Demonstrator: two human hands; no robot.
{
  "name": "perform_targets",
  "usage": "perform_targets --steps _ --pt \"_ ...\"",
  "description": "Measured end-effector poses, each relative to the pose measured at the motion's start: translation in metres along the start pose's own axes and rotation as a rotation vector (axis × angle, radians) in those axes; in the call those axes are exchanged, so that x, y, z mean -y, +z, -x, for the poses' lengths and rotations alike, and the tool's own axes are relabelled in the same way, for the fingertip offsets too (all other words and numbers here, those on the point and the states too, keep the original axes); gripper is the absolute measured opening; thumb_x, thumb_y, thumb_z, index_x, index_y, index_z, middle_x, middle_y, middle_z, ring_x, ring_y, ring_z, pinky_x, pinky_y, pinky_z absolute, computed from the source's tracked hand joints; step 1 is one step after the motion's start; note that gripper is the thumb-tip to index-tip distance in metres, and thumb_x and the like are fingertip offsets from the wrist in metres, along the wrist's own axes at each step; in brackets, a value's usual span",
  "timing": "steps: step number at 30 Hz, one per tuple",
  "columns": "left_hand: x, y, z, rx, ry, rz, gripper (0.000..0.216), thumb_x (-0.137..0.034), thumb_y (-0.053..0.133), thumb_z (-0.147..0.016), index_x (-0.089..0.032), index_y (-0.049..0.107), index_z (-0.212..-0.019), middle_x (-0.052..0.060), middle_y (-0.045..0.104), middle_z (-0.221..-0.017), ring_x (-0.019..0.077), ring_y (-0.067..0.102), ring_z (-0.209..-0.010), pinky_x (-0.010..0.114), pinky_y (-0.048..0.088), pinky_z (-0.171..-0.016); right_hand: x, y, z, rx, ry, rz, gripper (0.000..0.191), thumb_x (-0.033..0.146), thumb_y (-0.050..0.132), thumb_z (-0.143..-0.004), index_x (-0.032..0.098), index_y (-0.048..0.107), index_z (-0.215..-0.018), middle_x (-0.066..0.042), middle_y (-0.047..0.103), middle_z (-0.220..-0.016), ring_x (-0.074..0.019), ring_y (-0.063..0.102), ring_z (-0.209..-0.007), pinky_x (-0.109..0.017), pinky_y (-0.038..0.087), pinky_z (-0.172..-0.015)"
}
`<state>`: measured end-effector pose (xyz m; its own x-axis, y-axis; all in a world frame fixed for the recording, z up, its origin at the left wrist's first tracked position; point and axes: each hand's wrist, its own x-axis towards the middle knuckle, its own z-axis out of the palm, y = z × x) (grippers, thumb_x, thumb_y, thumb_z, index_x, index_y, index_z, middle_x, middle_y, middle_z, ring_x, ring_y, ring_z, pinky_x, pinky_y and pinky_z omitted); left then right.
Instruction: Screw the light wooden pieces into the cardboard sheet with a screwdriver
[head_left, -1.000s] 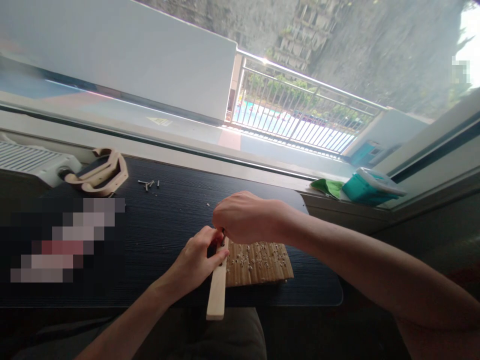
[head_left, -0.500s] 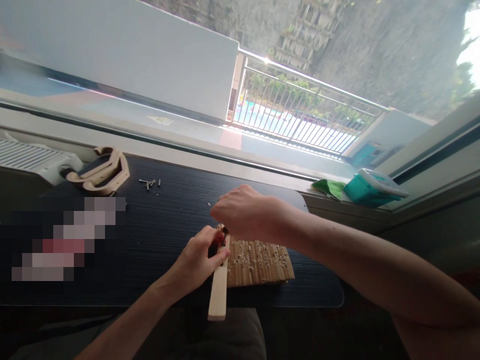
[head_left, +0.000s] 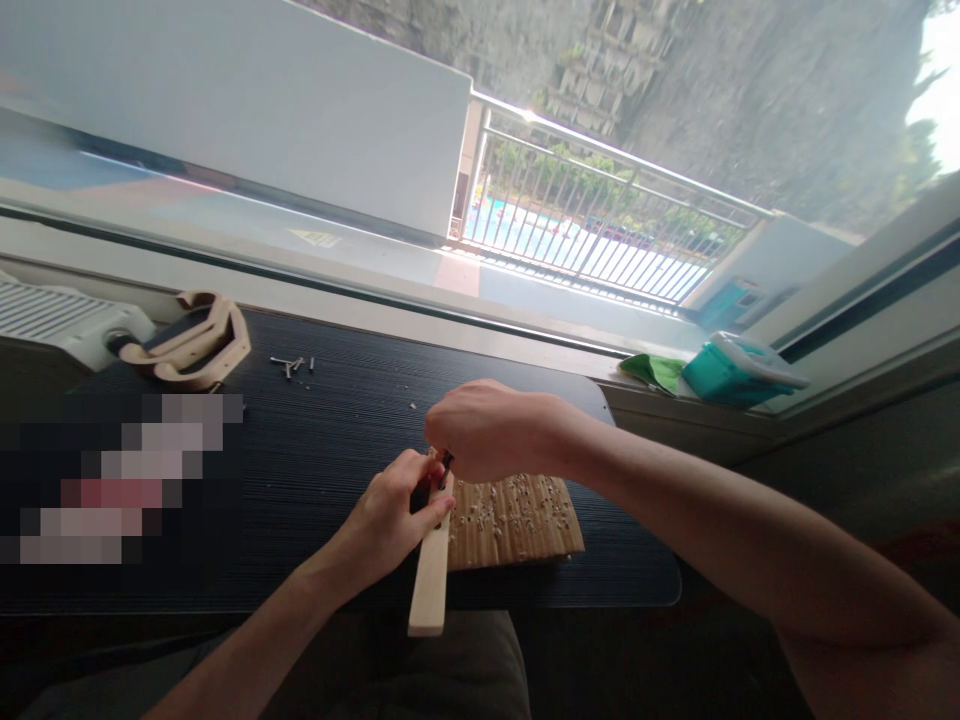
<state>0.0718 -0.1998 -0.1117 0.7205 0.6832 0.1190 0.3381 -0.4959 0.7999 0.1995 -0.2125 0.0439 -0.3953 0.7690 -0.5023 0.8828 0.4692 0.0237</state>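
My left hand [head_left: 394, 505] grips a pale wooden strip [head_left: 430, 590], thumb on top and fingers on the far side. The strip's near end sticks out past the table edge. Above its far end, my right hand [head_left: 491, 428] is closed, knuckles up, with its fingers mostly hidden. A small dark piece [head_left: 448, 462] shows beneath the right hand, by the strip; whether it is a tool or a fastener is unclear. A brown ribbed board [head_left: 517, 520], its top dotted with small holes and wood chips, lies against the strip's right side.
On the black table [head_left: 330, 430], several small metal screws or pins [head_left: 291, 367] lie at the back left, beside a curved wooden frame [head_left: 206, 345]. A white ribbed object [head_left: 67, 315] stands far left. On the windowsill are a green cloth [head_left: 651, 372] and a teal box [head_left: 731, 372].
My right hand has turned slightly and lowered a little over the strip. The left hand keeps its hold. The whole view has shifted slightly.
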Motion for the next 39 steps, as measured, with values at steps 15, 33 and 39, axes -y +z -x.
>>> perform_targets --steps 15,33,39 --pt "0.005 0.003 0.002 -0.024 -0.012 -0.014 0.015 -0.030 0.057 -0.076 -0.018 0.057 -0.086 0.004 0.063 -0.087 0.0211 0.061 -0.081 0.032 0.046 -0.072 0.020 -0.005 0.003 0.006 0.021 0.087 0.015 0.008 0.057 -0.079 0.011 0.071 -0.084 -0.009 0.070 -0.078 -0.0198 0.065 -0.080 -0.025 0.039 -0.058" --pt "0.006 0.001 0.002 -0.016 0.005 0.018 0.013 -0.029 0.057 -0.077 -0.019 0.057 -0.085 0.001 0.060 -0.082 0.0176 0.058 -0.077 0.030 0.045 -0.071 0.013 -0.008 0.000 0.068 0.065 0.065 0.020 0.021 0.062 -0.076 0.014 0.071 -0.092 -0.009 0.071 -0.078 -0.0231 0.066 -0.082 -0.027 0.041 -0.059" --pt "0.006 0.001 0.002 -0.027 -0.023 -0.009 0.014 -0.031 0.057 -0.076 -0.020 0.057 -0.084 0.002 0.063 -0.085 0.0200 0.061 -0.079 0.030 0.046 -0.070 0.017 -0.007 0.005 0.039 0.047 0.068 0.015 0.010 0.060 -0.078 0.011 0.071 -0.087 -0.010 0.071 -0.078 -0.0217 0.066 -0.084 -0.025 0.039 -0.058"
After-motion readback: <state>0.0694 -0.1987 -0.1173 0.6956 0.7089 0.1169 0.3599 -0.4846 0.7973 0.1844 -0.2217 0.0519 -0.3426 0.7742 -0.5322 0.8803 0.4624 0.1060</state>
